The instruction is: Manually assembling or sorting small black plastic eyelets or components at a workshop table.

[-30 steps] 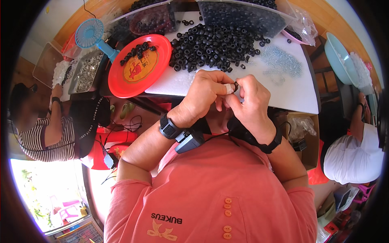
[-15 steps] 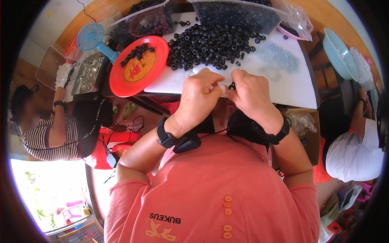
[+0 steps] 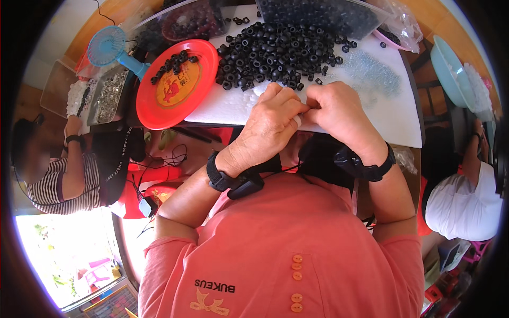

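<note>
My left hand [image 3: 273, 117] and my right hand [image 3: 339, 107] meet over the near edge of the white work surface, fingertips touching. Both are closed in a pinch. Whatever sits between them is covered by the fingers now; half a second ago a small black piece showed at my right fingertips. Something white wraps or touches a finger of my left hand. Just beyond lies a large heap of small black ring-shaped pieces [image 3: 278, 53]. To the left, a red plate [image 3: 146, 100] carries several more of these pieces on its far part.
Clear plastic bins [image 3: 323, 24] with black pieces stand at the back. Thin clear bits [image 3: 374, 74] are spread at right. A blue fan [image 3: 108, 46] stands behind the plate. A pale blue basin [image 3: 450, 74] is far right. One person sits on each side.
My right hand has shifted slightly right, its wrist turning, and its fingers now press against the left hand's. The black piece between them has gone out of sight. The whole view has shifted slightly.
</note>
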The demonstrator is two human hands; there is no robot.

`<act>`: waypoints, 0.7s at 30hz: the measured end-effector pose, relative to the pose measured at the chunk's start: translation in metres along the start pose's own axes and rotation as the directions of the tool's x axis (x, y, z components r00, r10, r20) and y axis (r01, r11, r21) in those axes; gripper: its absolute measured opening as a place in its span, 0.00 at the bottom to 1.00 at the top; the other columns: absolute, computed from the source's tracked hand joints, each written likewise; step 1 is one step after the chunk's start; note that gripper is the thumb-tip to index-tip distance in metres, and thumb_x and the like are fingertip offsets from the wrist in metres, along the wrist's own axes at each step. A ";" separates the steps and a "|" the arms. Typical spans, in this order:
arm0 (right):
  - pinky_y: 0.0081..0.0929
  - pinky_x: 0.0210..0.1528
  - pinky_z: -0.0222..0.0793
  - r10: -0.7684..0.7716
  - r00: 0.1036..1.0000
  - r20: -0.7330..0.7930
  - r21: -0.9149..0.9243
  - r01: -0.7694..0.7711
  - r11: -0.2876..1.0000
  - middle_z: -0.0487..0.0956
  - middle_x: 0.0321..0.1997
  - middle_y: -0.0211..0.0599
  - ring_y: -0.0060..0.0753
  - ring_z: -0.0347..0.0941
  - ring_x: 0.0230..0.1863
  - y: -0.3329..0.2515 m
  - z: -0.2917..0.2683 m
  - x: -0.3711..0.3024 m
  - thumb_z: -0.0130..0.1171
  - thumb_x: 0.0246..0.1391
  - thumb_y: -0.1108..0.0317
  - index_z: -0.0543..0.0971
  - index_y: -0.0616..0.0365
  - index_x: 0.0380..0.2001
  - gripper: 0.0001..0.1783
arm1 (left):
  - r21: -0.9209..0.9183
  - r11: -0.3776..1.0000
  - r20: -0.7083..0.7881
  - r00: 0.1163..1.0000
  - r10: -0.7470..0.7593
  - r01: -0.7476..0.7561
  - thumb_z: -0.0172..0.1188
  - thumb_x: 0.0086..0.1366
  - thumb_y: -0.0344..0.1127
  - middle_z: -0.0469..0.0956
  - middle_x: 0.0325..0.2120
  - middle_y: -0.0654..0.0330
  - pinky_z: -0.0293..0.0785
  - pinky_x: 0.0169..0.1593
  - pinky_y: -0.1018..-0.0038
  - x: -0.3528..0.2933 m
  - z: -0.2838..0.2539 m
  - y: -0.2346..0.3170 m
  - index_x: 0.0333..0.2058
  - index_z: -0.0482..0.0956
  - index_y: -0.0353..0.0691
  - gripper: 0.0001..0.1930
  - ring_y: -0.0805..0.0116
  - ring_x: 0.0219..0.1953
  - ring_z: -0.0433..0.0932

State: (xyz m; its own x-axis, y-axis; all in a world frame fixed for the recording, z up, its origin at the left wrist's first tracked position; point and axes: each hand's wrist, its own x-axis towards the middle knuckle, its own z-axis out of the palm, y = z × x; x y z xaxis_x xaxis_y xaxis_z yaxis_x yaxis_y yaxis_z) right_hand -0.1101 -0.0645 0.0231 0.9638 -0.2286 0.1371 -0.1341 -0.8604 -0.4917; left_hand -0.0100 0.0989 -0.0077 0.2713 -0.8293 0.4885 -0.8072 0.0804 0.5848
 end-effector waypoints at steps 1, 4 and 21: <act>0.44 0.33 0.72 0.005 1.000 0.002 0.004 -0.005 1.000 0.81 0.24 0.43 0.51 0.79 0.31 0.002 0.000 0.001 0.71 0.40 0.63 0.80 0.57 0.21 0.11 | 0.001 1.000 0.024 1.000 0.006 -0.006 0.59 0.53 0.20 0.76 0.39 0.55 0.69 0.49 0.63 0.001 -0.001 0.000 0.40 0.80 0.32 0.14 0.54 0.43 0.70; 0.43 0.33 0.71 0.067 0.998 0.019 0.204 -0.070 0.976 0.80 0.24 0.44 0.50 0.78 0.31 0.010 -0.002 0.003 0.71 0.38 0.66 0.80 0.58 0.20 0.09 | 0.045 0.999 0.072 0.997 -0.006 0.002 0.62 0.54 0.23 0.75 0.40 0.56 0.70 0.49 0.63 0.003 -0.002 0.003 0.40 0.80 0.33 0.13 0.55 0.43 0.70; 0.49 0.35 0.71 -0.036 0.997 -0.070 0.239 0.052 0.970 0.80 0.27 0.51 0.58 0.78 0.32 0.024 0.000 -0.006 0.60 0.48 0.73 0.76 0.63 0.26 0.05 | 0.073 0.982 -0.199 0.967 -0.156 0.174 0.65 0.52 0.25 0.73 0.26 0.59 0.68 0.38 0.65 0.018 0.033 0.011 0.31 0.81 0.38 0.06 0.56 0.33 0.68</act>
State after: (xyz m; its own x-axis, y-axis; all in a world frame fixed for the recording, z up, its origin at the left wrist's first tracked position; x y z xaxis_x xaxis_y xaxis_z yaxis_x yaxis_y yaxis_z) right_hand -0.1191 -0.0840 0.0101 0.9496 -0.2285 0.2145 -0.0249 -0.7371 -0.6753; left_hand -0.0316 0.0664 -0.0139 0.4930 -0.7049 0.5100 -0.7839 -0.1057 0.6118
